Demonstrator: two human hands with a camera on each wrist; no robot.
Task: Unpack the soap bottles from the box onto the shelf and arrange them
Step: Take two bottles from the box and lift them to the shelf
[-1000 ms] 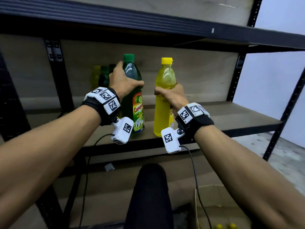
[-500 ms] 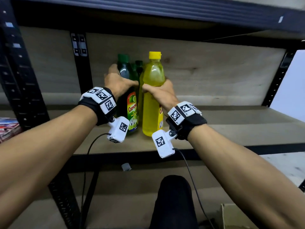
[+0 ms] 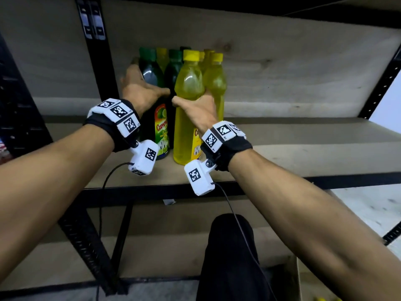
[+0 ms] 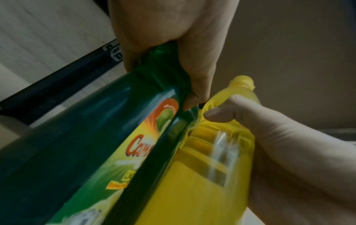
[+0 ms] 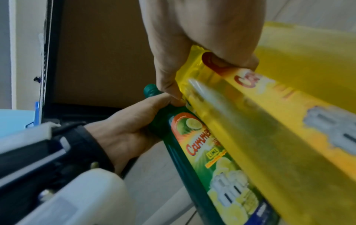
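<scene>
My left hand grips a dark green soap bottle by its upper body; the left wrist view shows the fingers curled round the green bottle. Beside it my right hand grips a yellow soap bottle, seen close as the yellow bottle in the right wrist view. Both bottles stand upright, side by side, on the wooden shelf board, just in front of several green and yellow bottles grouped at the back. The two thumbs nearly touch.
A black upright post stands left of the bottles. The shelf stretches bare to the right. A cardboard box sits on the floor at the lower right, and my dark trouser leg is below the shelf edge.
Both hands have carried their bottles leftward and deeper into the shelf, bringing them together and up against the bottles at the back. The grips are unchanged.
</scene>
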